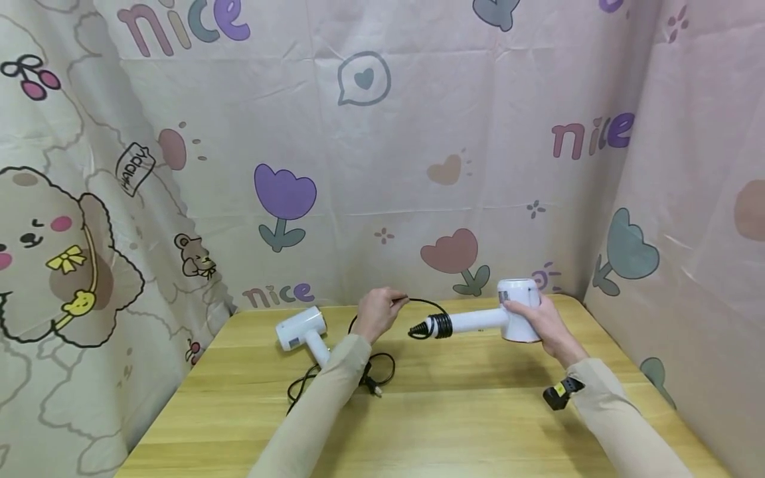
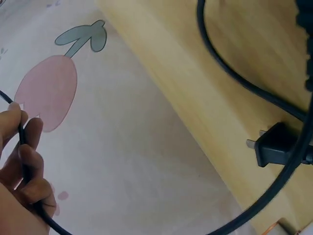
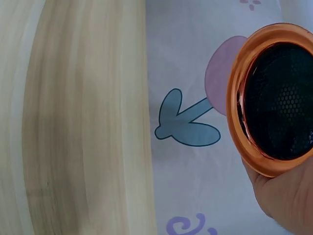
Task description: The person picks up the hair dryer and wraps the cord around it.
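A white hair dryer (image 1: 478,321) is held off the table by my right hand (image 1: 546,322), which grips it round the barrel. Its handle points left, with black cord (image 1: 441,326) coiled round the handle's end. My left hand (image 1: 378,313) pinches a free stretch of that cord, left of the handle; the left wrist view shows the cord (image 2: 24,161) running through its curled fingers. In the right wrist view the dryer's copper-coloured rim (image 3: 235,98) and dark mesh end face the camera.
A second white hair dryer (image 1: 301,330) lies at the table's back left, partly behind the left forearm. Near it, loose black cord (image 1: 388,359) and a two-pin plug (image 1: 374,387) lie on the wooden table (image 1: 454,425). A patterned curtain (image 1: 382,166) hangs behind.
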Demonstrator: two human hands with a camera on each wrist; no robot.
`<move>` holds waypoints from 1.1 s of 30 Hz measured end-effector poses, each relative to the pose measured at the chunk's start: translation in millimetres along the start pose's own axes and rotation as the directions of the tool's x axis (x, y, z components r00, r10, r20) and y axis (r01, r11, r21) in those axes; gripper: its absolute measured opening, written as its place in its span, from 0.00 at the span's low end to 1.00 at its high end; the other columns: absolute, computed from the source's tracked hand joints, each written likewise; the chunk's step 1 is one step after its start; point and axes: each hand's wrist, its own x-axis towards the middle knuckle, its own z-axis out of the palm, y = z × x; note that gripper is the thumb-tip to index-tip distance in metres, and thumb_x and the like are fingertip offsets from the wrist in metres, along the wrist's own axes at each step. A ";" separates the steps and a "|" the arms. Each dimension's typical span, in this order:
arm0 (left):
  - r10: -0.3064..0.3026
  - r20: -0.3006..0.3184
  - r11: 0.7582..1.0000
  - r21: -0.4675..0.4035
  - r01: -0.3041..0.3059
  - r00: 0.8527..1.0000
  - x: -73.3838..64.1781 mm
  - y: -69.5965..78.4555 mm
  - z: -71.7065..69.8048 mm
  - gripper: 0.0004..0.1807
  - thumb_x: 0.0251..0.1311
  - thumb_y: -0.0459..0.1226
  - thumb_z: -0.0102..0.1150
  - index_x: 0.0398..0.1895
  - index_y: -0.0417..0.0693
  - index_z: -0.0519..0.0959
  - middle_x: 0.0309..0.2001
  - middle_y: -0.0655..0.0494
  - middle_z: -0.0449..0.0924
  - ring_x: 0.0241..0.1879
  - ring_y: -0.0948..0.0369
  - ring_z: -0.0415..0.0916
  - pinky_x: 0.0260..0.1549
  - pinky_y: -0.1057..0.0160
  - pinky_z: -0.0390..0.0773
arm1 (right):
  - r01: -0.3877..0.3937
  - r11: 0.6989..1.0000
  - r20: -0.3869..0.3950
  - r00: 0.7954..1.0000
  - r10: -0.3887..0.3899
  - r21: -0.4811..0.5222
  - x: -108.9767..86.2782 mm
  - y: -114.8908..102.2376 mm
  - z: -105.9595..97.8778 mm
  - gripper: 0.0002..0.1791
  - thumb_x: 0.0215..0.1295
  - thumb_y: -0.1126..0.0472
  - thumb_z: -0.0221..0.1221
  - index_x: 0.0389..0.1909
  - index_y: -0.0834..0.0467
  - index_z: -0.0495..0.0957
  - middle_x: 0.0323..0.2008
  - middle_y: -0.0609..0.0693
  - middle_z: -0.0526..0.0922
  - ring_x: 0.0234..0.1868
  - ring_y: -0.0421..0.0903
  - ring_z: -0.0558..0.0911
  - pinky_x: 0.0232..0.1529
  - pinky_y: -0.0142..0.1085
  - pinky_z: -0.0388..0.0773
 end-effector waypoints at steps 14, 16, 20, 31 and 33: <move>0.058 0.252 0.997 0.038 -0.070 0.966 -17.2 17.4 9.9 0.07 0.63 0.43 0.64 0.39 0.56 0.89 0.37 0.61 0.88 0.33 0.64 0.85 0.32 0.64 0.83 | -0.116 0.982 -0.177 0.974 0.142 0.148 0.6 -8.2 4.1 0.47 0.63 0.43 0.63 0.72 0.63 0.51 0.49 0.51 0.71 0.36 0.36 0.79 0.37 0.35 0.84; 0.091 0.256 0.992 0.066 -0.112 0.962 -18.9 23.0 11.2 0.07 0.63 0.43 0.63 0.39 0.56 0.89 0.38 0.61 0.88 0.35 0.65 0.85 0.34 0.63 0.83 | -0.136 0.976 -0.232 0.957 0.174 0.170 2.1 -12.5 7.0 0.50 0.61 0.42 0.65 0.73 0.62 0.50 0.53 0.52 0.70 0.36 0.36 0.78 0.37 0.33 0.83; 0.157 0.235 0.970 0.146 -0.195 0.959 -23.8 35.3 12.3 0.08 0.65 0.44 0.61 0.40 0.58 0.89 0.38 0.63 0.88 0.33 0.66 0.85 0.29 0.66 0.82 | -0.148 0.963 -0.319 0.923 0.217 0.227 6.0 -19.1 14.1 0.50 0.58 0.44 0.68 0.73 0.59 0.52 0.52 0.49 0.70 0.36 0.36 0.77 0.34 0.31 0.82; 0.353 0.053 0.919 0.169 -0.357 0.934 -26.6 46.8 4.1 0.06 0.64 0.44 0.63 0.38 0.58 0.88 0.27 0.62 0.80 0.24 0.67 0.73 0.17 0.73 0.67 | -0.141 0.984 -0.455 0.873 0.174 0.106 10.4 -20.7 30.5 0.54 0.55 0.42 0.69 0.74 0.56 0.50 0.60 0.58 0.69 0.55 0.52 0.74 0.40 0.36 0.83; 0.373 0.024 0.912 0.173 -0.371 0.928 -23.0 48.9 0.4 0.05 0.64 0.43 0.62 0.35 0.59 0.87 0.25 0.63 0.77 0.24 0.66 0.71 0.18 0.73 0.66 | -0.137 0.988 -0.464 0.873 0.152 0.067 9.7 -20.6 31.6 0.55 0.55 0.42 0.70 0.75 0.55 0.48 0.61 0.60 0.69 0.56 0.54 0.74 0.45 0.42 0.83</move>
